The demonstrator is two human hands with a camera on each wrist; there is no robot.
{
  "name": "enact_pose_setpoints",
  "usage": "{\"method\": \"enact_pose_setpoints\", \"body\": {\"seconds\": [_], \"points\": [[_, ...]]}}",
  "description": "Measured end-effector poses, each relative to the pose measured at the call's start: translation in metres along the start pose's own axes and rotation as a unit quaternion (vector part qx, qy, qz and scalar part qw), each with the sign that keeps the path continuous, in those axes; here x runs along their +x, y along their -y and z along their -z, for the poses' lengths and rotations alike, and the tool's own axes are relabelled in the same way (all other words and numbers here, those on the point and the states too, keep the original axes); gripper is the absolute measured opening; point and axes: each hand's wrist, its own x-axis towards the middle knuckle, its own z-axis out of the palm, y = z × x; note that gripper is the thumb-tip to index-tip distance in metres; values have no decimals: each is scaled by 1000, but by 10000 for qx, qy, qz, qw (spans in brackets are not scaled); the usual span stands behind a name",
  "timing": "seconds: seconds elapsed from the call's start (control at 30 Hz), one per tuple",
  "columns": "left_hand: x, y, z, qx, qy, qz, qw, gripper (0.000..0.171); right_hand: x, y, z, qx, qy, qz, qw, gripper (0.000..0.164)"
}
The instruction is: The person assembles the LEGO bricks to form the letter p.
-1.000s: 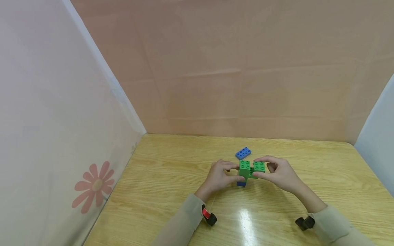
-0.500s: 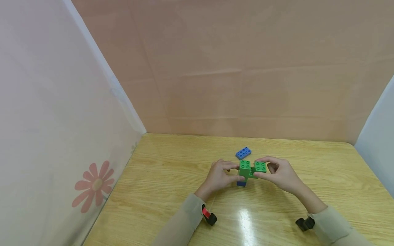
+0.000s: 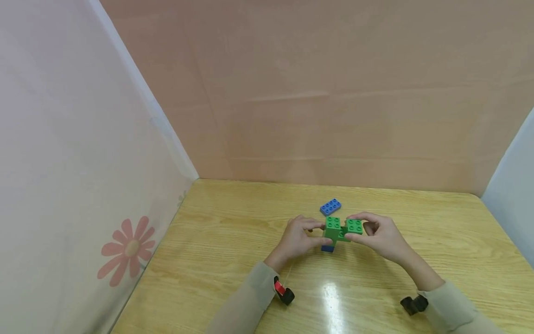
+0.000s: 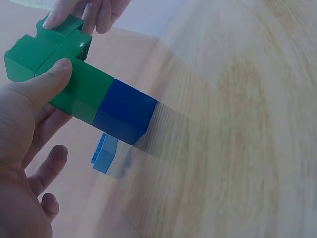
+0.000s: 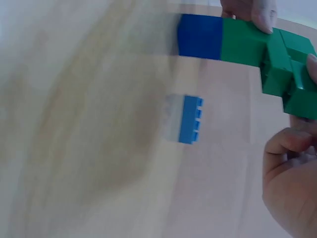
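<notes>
In the head view a stack of toy building bricks stands between the hands. Its dark blue brick (image 4: pixel 125 111) is lowest and meets the tabletop. Above it are a green brick (image 4: pixel 89 94) and a sideways green brick (image 5: pixel 277 67). Two square-topped green bricks top it, a left one (image 3: pixel 333 223) and a right one (image 3: pixel 354 226), with a small gap between them. My left hand (image 3: pixel 295 239) pinches the stack from the left, thumb on the near side. My right hand (image 3: pixel 385 237) pinches the right green brick; whether that brick is fully seated cannot be told.
A flat blue brick (image 3: pixel 330 207) with several studs lies on the wooden table (image 3: pixel 225 222) just behind the stack. A pinkish-brown cloth wall (image 3: pixel 292 116) closes off the back. A white wall (image 3: pixel 62 139) with a red flower stands at the left.
The right green brick has slid very slightly to the right with my right hand, widening the gap beside the left one. My left hand keeps its grip, almost still.
</notes>
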Motion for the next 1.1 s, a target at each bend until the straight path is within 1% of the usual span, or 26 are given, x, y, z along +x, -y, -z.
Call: {"method": "enact_pose_setpoints", "body": {"seconds": [0.13, 0.23, 0.33, 0.47, 0.7, 0.87, 1.0, 1.1], "points": [[0, -2, 1, -43, 60, 85, 9999, 45, 1, 1, 4, 54, 294, 136, 9995, 42], [0, -2, 2, -70, 95, 74, 9999, 44, 2, 1, 9, 156, 450, 304, 9984, 38], [0, -2, 2, -108, 89, 48, 9999, 44, 5, 1, 13, 167, 436, 461, 9978, 32], [0, -2, 2, -129, 63, 49, 9999, 44, 13, 2, 18, 116, 322, 571, 9978, 30], [0, 0, 2, -257, 74, 79, 9996, 45, 32, -3, 25, 472, 282, 610, 9966, 31], [1, 2, 1, -302, 74, 35, 9995, 44, 47, -10, 31, 401, 266, 458, 9978, 32], [1, 2, 1, -235, 82, -31, 9997, 44, 56, -20, 33, 220, 326, 145, 9991, 33], [1, 4, 0, -122, 64, -73, 9999, 44, 62, -29, 31, 132, 471, -124, 9987, 38]]}}
